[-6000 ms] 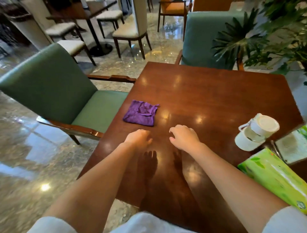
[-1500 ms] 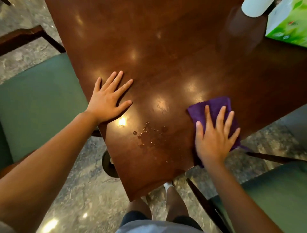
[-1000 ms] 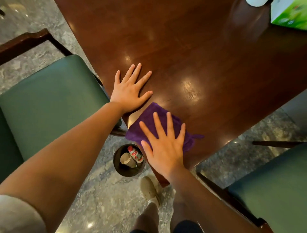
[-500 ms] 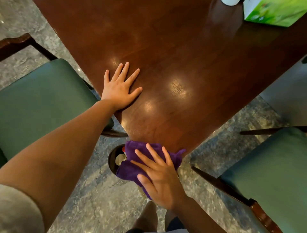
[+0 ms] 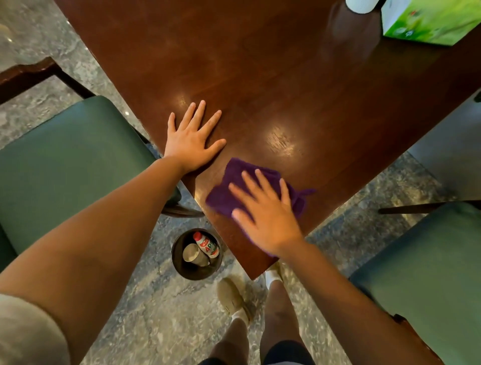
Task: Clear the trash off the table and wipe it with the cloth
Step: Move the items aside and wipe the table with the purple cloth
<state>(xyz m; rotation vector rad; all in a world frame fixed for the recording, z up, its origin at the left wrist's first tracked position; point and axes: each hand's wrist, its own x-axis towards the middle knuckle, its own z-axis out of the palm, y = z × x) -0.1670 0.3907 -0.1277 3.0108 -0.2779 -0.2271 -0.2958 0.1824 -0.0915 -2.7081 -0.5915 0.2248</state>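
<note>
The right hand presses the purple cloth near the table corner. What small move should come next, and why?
Probably slide the right hand with the cloth away from the corner, toward the glossy middle of the table: the cloth lies flat near the corner, while the left hand braces beside it.

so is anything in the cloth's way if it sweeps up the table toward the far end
Nothing close by. The right hand presses the cloth near the table corner, with bare wood ahead; only the green box and a white cup stand at the far edge.
</note>
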